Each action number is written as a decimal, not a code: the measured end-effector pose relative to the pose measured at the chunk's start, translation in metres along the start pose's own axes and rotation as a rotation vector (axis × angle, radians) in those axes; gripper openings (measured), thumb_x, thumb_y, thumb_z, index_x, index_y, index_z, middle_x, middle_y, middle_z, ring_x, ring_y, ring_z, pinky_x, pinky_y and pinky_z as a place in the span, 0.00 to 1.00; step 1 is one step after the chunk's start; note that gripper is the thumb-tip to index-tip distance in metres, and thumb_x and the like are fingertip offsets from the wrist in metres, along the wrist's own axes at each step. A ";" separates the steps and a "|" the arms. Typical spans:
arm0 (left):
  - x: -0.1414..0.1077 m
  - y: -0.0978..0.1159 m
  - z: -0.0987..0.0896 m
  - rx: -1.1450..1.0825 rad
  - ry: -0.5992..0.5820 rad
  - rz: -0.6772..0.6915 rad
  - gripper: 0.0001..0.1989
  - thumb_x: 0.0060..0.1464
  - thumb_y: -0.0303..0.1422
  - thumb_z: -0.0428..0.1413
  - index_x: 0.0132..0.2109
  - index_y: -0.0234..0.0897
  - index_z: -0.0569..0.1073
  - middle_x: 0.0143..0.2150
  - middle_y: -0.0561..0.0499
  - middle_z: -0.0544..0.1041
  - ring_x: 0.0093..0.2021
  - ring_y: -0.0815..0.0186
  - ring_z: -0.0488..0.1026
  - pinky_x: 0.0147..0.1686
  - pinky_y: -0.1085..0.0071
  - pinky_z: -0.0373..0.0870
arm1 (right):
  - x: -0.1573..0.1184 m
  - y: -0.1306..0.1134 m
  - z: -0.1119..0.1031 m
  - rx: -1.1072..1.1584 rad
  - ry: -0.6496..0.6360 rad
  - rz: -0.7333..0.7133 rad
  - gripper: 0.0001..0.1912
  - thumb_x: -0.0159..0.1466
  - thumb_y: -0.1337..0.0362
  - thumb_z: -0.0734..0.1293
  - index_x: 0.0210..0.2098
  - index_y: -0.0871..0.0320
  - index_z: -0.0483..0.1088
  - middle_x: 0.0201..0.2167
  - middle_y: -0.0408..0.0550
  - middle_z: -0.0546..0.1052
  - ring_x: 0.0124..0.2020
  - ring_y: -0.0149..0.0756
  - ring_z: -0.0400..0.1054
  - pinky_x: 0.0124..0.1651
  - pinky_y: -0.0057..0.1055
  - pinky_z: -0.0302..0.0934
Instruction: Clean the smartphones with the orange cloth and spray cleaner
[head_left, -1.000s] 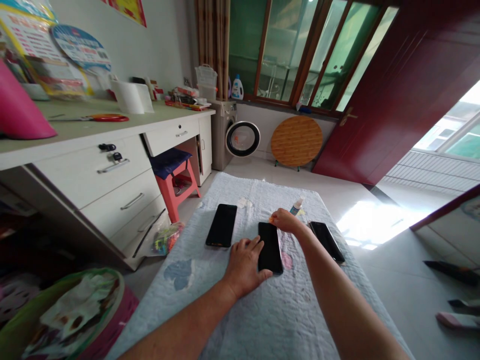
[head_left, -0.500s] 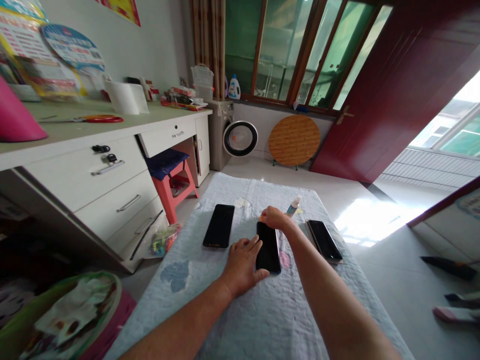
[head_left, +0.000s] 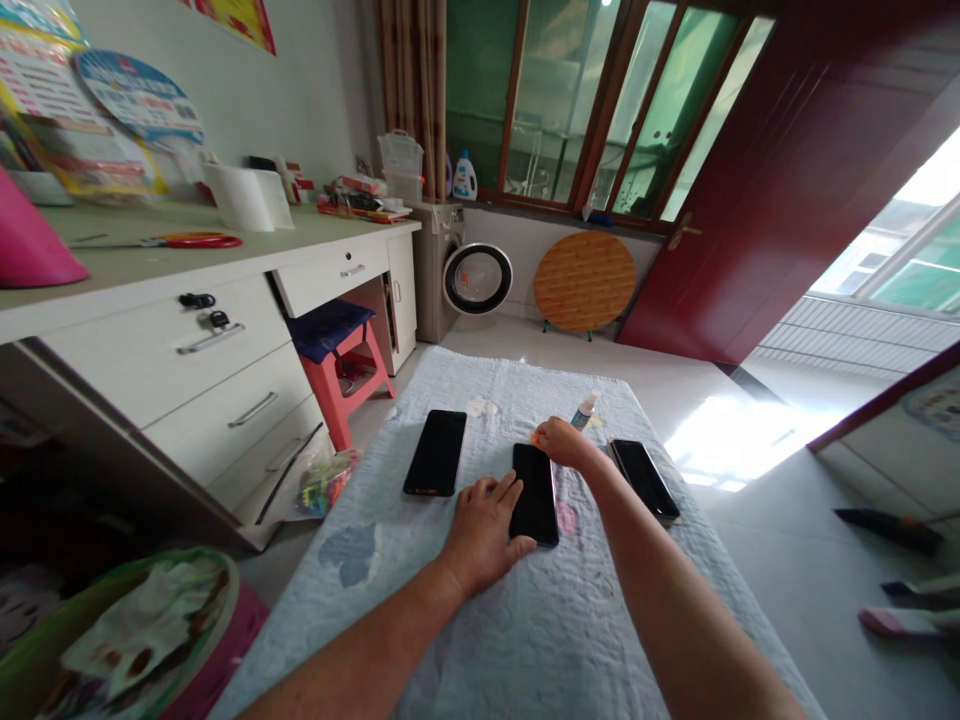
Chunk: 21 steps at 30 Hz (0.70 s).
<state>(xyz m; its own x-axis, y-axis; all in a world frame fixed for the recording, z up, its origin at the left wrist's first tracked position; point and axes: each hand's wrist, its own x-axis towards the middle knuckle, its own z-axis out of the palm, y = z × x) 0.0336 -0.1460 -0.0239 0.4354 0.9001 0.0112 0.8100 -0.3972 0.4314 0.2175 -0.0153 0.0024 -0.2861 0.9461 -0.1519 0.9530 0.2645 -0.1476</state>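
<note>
Black phone [head_left: 535, 505] lies flat on the blue cloth [head_left: 525, 630]. Left hand [head_left: 480, 525], spread and not clenched, rests upon it. Right hand [head_left: 564, 443] has its grip closed on an orange piece [head_left: 535, 439] at the top edge; it has just shifted slightly rightward, so work seemingly continues there. Second phone [head_left: 436, 453] and third phone [head_left: 645, 478] lie on either side.

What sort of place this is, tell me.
Most likely a room in a home: a washing machine with its round door open, a curtain beside the window, and a desk with drawers.
</note>
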 end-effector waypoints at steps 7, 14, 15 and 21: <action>0.001 -0.001 -0.001 -0.014 -0.007 0.021 0.37 0.52 0.49 0.56 0.66 0.41 0.59 0.69 0.49 0.57 0.62 0.48 0.58 0.58 0.54 0.56 | -0.017 0.022 0.017 0.013 0.165 0.105 0.13 0.62 0.72 0.58 0.33 0.66 0.75 0.33 0.60 0.76 0.37 0.39 0.69 0.40 0.30 0.56; 0.002 0.000 -0.002 -0.017 0.001 0.015 0.37 0.51 0.48 0.56 0.65 0.41 0.59 0.68 0.48 0.58 0.63 0.48 0.57 0.58 0.54 0.56 | -0.039 0.020 0.037 0.084 0.279 0.150 0.14 0.65 0.66 0.58 0.33 0.65 0.75 0.33 0.56 0.75 0.37 0.37 0.67 0.42 0.29 0.56; 0.002 0.001 -0.003 -0.019 -0.001 0.013 0.37 0.51 0.48 0.56 0.65 0.40 0.60 0.69 0.49 0.58 0.63 0.48 0.57 0.58 0.54 0.56 | -0.044 0.018 0.037 0.095 0.283 0.149 0.14 0.65 0.65 0.58 0.34 0.64 0.75 0.33 0.55 0.75 0.37 0.36 0.67 0.41 0.28 0.55; 0.002 0.000 -0.002 -0.021 -0.002 0.002 0.36 0.52 0.48 0.56 0.65 0.42 0.60 0.69 0.50 0.58 0.63 0.48 0.57 0.59 0.54 0.56 | -0.074 0.009 0.033 0.189 0.257 0.125 0.12 0.61 0.67 0.60 0.32 0.63 0.76 0.31 0.51 0.74 0.34 0.34 0.66 0.38 0.26 0.55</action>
<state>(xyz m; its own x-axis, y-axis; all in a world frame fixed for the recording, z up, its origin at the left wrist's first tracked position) 0.0342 -0.1438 -0.0223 0.4378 0.8990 0.0102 0.8007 -0.3950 0.4505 0.2435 -0.0894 -0.0203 -0.1104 0.9916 0.0678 0.9371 0.1266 -0.3252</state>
